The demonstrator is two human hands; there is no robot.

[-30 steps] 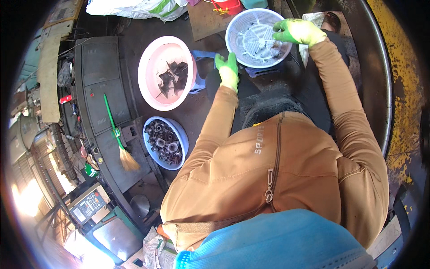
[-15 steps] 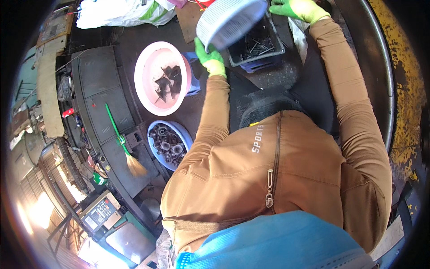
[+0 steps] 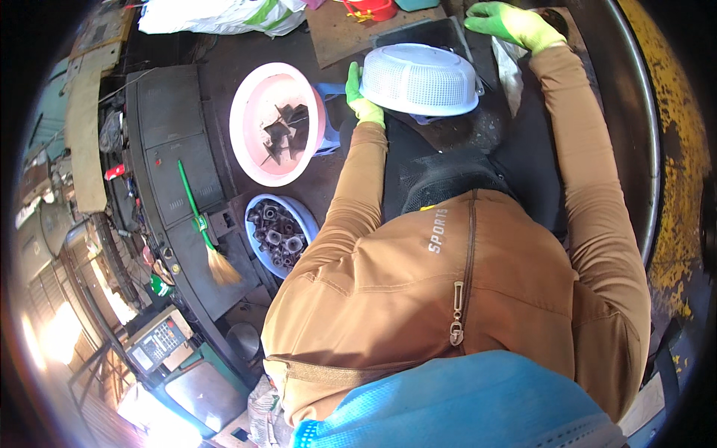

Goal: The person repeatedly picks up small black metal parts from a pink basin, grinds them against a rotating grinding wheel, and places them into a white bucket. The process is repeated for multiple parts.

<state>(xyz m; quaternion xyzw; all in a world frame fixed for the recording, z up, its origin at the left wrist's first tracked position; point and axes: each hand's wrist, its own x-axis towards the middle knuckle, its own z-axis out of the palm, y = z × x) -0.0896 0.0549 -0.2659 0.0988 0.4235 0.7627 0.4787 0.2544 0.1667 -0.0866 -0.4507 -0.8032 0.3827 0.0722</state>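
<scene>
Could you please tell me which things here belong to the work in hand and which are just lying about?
In hand:
- left hand, gloved green, on the rim of the upturned white mesh basket
- right hand, gloved green, beyond the basket, apart from it
- dark tray behind the basket

Lying about:
- pink basin of dark parts
- blue bowl of metal pieces
- green-handled brush
- white sack

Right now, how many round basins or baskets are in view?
3: a white mesh basket overturned at the left hand, a pink basin left of it, a blue basin below. Others may be hidden.
</scene>
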